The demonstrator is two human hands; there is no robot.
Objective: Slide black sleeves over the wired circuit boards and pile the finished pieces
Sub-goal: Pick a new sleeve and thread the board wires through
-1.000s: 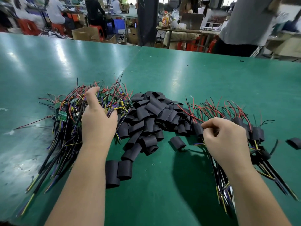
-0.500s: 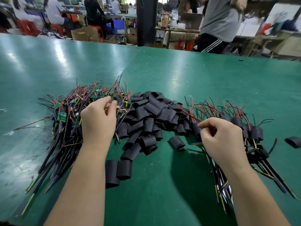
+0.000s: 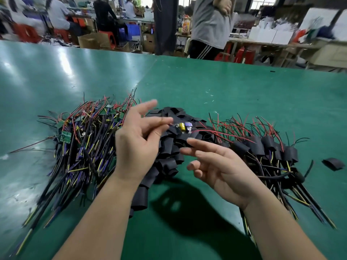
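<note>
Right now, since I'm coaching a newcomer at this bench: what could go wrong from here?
The left hand seems to pinch the circuit board only at one end, and the right hand is empty, so the board could slip. Its red wire runs over the finished pile and may snag.

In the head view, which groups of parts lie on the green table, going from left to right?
pile of bare wired boards → heap of loose black sleeves → pile of sleeved pieces → single black sleeve
</note>
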